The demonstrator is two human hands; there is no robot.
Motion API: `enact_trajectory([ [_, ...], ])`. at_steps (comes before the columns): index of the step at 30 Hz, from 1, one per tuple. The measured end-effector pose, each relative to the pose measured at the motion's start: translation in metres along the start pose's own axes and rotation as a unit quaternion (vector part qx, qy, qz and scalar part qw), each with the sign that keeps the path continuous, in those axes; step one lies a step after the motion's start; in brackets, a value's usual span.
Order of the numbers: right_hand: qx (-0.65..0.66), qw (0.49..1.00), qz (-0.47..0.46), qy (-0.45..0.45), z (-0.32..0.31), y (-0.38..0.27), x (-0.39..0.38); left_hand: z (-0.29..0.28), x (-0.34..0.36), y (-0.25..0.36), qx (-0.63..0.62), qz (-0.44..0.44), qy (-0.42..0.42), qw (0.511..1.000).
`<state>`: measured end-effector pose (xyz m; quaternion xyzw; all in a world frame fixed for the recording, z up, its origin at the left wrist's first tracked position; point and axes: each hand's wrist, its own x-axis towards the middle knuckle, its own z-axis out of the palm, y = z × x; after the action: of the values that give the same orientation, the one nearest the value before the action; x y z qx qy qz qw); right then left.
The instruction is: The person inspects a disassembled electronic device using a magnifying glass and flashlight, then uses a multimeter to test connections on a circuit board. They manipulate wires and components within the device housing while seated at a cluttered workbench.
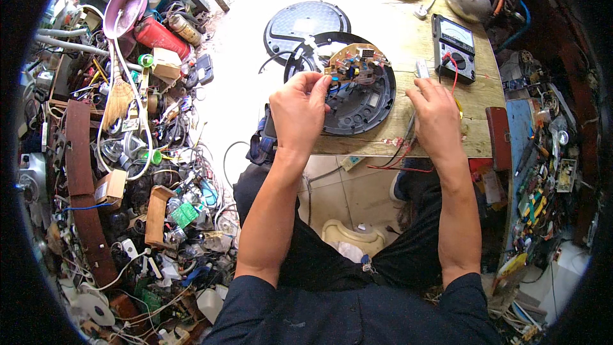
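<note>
With my left hand [299,110] I pinch the circuit board [357,67] at its near left edge; it is over the black round housing [382,103], on the worktop [482,105]. My right hand [437,118] is half curled nearby; I cannot tell if it grips something. I judge the board light, stiff and fragile, better held by its edges. Further out, the multimeter [456,64] has markings, too small for reading.
</note>
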<state>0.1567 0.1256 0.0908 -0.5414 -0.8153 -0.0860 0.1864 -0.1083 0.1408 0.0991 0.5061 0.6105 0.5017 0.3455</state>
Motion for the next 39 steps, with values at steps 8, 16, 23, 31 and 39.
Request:
enact_trajectory([
  [8,0.386,0.920,0.072,0.008,-0.016,-0.069,0.041,-0.002,-0.001,0.001,-0.015,-0.031,-0.009,0.999],
  [16,0.445,0.888,0.117,-0.003,0.012,-0.093,0.058,-0.002,-0.001,0.002,-0.018,-0.031,-0.014,0.999],
  [23,0.433,0.898,0.075,0.025,0.019,-0.094,0.061,-0.003,-0.002,0.002,-0.018,-0.035,-0.021,0.999],
  [31,0.470,0.877,0.102,0.001,0.020,-0.095,0.063,-0.004,-0.003,0.002,-0.028,-0.019,-0.023,0.999],
  [39,0.437,0.895,0.090,-0.011,0.018,-0.095,0.062,-0.004,-0.001,0.001,-0.028,-0.026,-0.028,0.999],
])
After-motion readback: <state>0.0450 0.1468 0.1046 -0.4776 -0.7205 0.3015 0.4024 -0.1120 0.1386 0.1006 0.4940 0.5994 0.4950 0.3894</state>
